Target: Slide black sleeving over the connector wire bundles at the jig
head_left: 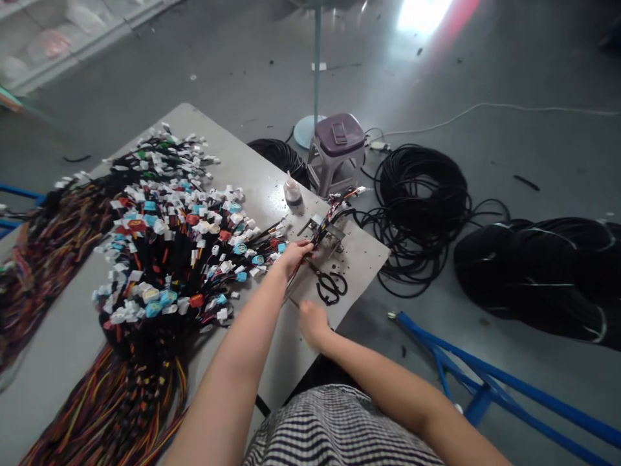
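Note:
My left hand (294,256) is closed around a wire harness (324,223) near the table's right corner. Its far end, with white connectors, sticks out beyond a small metal fixture (334,239). Lower down, my right hand (313,323) is curled closed and a little blurred. Thin strands run near its fingers, but what it grips cannot be made out. Black-handled scissors (331,287) lie on the table just beyond it. To the left of my hands spreads a large pile of wire harnesses (169,259) with white, blue and red connectors.
A small bottle (292,191) stands on the table (208,133). Past the edge are a purple-topped stool (339,136), a coil of black tubing (422,188) and a thicker black bundle (538,278). A blue metal frame (485,382) is at the lower right.

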`<state>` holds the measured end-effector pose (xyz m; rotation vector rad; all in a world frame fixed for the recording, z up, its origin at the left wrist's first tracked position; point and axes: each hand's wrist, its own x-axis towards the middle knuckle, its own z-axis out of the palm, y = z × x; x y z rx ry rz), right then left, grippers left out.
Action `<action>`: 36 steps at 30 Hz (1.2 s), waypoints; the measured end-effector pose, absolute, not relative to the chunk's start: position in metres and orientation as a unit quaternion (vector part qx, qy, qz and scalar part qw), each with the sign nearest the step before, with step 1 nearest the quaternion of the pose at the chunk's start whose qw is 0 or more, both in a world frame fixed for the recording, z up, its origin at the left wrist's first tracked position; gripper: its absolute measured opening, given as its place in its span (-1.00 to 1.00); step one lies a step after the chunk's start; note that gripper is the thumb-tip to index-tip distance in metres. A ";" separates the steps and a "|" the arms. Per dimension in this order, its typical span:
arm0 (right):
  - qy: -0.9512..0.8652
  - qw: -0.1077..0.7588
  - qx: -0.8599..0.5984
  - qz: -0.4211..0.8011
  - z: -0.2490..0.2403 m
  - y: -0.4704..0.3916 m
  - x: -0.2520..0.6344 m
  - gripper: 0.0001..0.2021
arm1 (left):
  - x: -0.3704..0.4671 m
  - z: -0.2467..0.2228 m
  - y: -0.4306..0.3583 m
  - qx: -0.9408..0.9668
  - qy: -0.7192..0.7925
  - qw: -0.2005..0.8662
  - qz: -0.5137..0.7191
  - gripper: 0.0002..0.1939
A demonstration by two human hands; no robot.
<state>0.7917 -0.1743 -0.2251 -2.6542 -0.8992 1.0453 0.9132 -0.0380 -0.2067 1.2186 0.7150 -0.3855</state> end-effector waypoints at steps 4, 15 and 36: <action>-0.292 0.073 -0.889 0.345 -0.230 -0.222 0.743 -0.83 | 0.913 -0.207 -0.038 0.548 0.330 0.748 -0.176 -0.86; -0.022 0.507 -0.829 0.234 -0.237 -0.289 0.790 -0.71 | 0.909 -0.208 -0.048 0.525 0.359 0.763 -0.118 -0.86; 0.309 0.687 -0.564 0.339 -0.187 -0.183 0.931 -0.69 | 0.905 -0.212 -0.055 0.590 0.341 0.726 -0.096 -0.64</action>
